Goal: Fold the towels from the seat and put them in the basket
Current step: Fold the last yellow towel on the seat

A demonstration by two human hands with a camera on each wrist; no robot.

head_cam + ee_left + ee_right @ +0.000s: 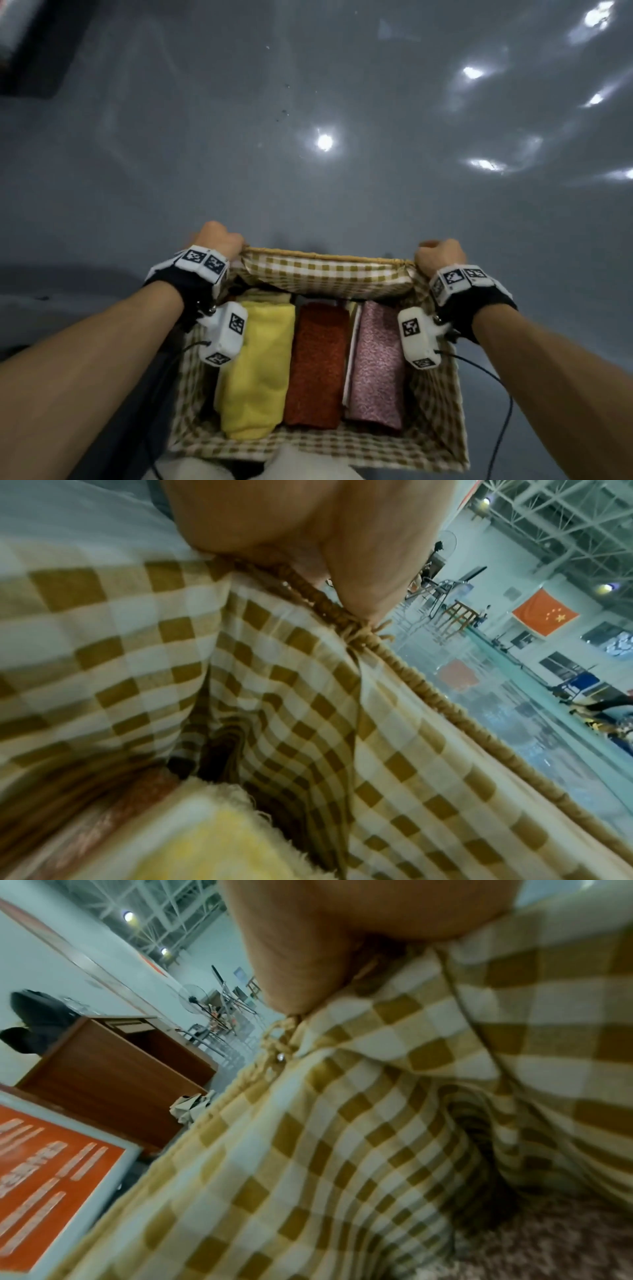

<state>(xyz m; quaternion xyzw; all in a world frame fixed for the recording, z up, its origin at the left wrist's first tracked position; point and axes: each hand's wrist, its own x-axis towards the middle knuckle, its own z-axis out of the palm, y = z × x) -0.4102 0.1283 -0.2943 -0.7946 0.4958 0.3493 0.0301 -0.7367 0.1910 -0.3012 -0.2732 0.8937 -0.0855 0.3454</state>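
Your left hand [219,240] and right hand [440,255] each clench a far corner of the basket [329,255]; inside it, yellow towel [260,370], red towel [317,366] and pink towel [376,363] lie side by side.

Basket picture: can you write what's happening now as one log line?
left hand: grips basket far-left corner | right hand: grips far-right corner | inside: yellow towel, red towel, pink towel, folded

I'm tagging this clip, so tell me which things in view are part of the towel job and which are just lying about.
Part of the job:
basket, gripped by left hand and right hand
yellow towel
red towel
pink towel

Just lying about:
wooden desk
orange sign
red flag
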